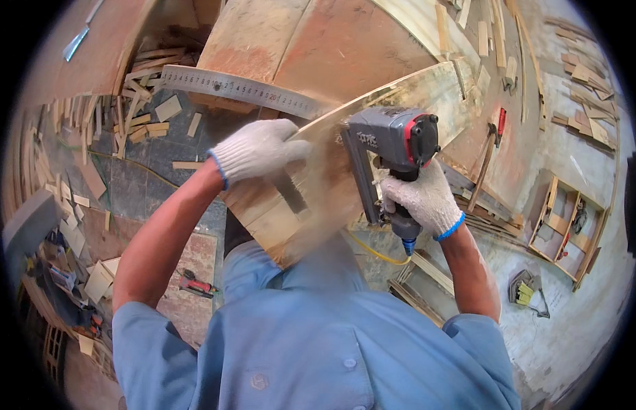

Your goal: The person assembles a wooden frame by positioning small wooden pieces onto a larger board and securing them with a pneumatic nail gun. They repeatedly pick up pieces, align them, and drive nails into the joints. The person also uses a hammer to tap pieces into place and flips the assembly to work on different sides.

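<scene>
My left hand (263,154) is at the left edge of the long wooden board (417,99), thumb and forefinger parted beside it; the other fingers are partly hidden, so I cannot tell how tightly they close. My right hand (424,198) is wrapped round the handle of a grey, black and red nail gun (393,140), with the yellow air hose (373,251) trailing below its grip.

The board slants across in front of me: its near end is low by my chest, and its long axis runs away and to the right, over the desk (332,41). It lies just right of my left fingers and to the left of my right hand, with the gun between. So the left is the nearer hand, while the gun's narrow end faces leftward over the board's middle. Whether that end touches the wood, I cannot tell.

Beyond my left hand a steel ruler (243,92) lies slantwise, near the board's left edge. Out past my right hand, well apart from the gun, rests a wooden-handled hammer (482,171).
</scene>
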`<state>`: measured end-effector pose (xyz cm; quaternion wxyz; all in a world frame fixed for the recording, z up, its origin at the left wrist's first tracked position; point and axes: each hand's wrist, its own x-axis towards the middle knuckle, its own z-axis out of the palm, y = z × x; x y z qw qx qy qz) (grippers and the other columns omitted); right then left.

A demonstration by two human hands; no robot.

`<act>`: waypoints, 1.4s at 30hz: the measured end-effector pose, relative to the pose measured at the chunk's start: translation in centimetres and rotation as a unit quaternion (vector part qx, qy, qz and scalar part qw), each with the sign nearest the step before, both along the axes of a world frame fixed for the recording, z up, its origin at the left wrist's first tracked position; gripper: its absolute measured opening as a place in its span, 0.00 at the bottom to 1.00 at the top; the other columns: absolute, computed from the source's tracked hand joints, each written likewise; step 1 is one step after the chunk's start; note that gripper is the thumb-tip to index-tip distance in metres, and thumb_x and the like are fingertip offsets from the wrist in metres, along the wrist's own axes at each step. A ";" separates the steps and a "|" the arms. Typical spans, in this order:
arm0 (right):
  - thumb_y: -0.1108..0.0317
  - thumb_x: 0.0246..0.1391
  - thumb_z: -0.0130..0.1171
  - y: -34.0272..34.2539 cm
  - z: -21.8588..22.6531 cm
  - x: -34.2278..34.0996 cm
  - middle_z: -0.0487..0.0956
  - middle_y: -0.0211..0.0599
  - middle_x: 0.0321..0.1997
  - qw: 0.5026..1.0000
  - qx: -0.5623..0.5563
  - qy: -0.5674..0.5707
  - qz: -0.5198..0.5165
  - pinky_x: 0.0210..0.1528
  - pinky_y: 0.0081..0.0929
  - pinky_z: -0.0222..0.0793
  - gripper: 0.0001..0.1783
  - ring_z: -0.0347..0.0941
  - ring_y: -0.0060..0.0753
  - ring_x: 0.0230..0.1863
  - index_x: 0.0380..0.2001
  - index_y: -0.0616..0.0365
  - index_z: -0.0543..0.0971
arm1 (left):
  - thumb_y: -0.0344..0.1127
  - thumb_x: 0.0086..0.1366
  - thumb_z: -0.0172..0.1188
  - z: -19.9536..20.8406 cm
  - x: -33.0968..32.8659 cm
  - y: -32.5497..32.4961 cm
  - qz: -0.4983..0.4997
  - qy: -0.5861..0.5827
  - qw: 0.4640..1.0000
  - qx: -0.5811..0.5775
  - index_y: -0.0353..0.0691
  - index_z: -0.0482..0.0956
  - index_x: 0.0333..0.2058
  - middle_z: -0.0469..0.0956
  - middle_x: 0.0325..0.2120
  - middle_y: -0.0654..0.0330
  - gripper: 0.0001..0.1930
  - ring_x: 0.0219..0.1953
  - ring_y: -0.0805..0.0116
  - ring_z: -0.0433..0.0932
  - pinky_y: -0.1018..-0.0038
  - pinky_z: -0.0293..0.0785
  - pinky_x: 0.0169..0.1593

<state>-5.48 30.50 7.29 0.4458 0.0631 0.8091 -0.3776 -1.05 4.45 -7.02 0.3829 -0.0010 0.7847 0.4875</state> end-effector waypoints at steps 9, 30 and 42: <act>0.77 0.51 0.62 -1.0 -1.2 0.8 0.77 0.30 0.21 0.999 0.026 0.007 0.019 0.26 0.25 0.72 0.17 0.74 0.20 0.22 0.47 0.67 0.79 | 0.50 0.68 0.63 0.1 10.2 -5.1 0.180 -0.057 0.979 0.072 0.31 0.84 0.48 0.85 0.38 0.54 0.24 0.44 0.61 0.82 0.62 0.78 0.52; 0.76 0.58 0.62 -5.2 -0.8 0.6 0.77 0.31 0.23 0.992 0.087 -0.044 -0.078 0.28 0.28 0.74 0.15 0.74 0.24 0.22 0.49 0.65 0.77 | 0.47 0.65 0.65 -1.4 6.9 -5.8 0.249 -0.147 0.943 0.164 0.31 0.84 0.37 0.80 0.25 0.63 0.20 0.29 0.74 0.78 0.72 0.75 0.34; 0.75 0.57 0.63 -3.3 -2.4 1.2 0.77 0.29 0.22 0.996 0.034 0.048 -0.062 0.25 0.26 0.71 0.10 0.72 0.19 0.21 0.41 0.64 0.79 | 0.50 0.66 0.64 -0.9 7.0 -5.7 0.256 -0.145 0.939 0.179 0.32 0.84 0.40 0.80 0.28 0.61 0.22 0.30 0.75 0.79 0.72 0.78 0.33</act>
